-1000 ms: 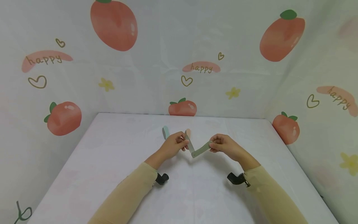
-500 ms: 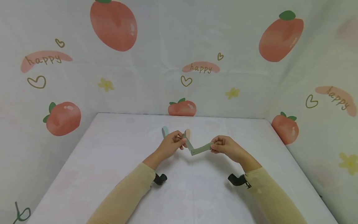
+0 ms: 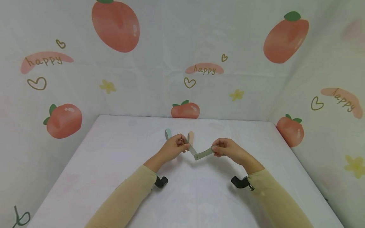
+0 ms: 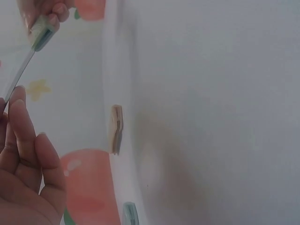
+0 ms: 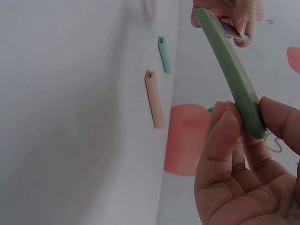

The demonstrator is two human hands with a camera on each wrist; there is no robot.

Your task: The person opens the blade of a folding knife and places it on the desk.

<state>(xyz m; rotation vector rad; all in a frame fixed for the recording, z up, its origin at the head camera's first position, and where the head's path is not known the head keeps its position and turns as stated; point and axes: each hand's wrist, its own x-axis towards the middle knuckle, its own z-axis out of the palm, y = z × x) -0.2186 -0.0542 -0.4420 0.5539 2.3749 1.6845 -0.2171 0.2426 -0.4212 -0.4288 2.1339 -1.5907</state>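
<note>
A green folding knife is held above the table, bent open in a wide V. My right hand (image 3: 229, 150) pinches the far end of its green handle (image 5: 232, 70) between thumb and fingers. Near the blade's tip, my left hand (image 3: 171, 148) grips the thin metal blade (image 4: 19, 74). The pivot sits lowest, midway between both hands in the head view. Behind the left hand lie a peach folded knife (image 3: 191, 137) and a teal one (image 3: 168, 133), its lower part hidden by that hand in the head view.
A white cloth covers the table (image 3: 114, 177), with printed fruit backdrops (image 3: 159, 63) rising at the back and both sides. Each wrist carries a black camera mount, the left mount (image 3: 161, 182) and the right mount (image 3: 240, 182).
The angle between blade and handle has widened a little since a second ago. My left hand has shifted slightly left; the right hand has moved only slightly. The other two knives lie unmoved.
</note>
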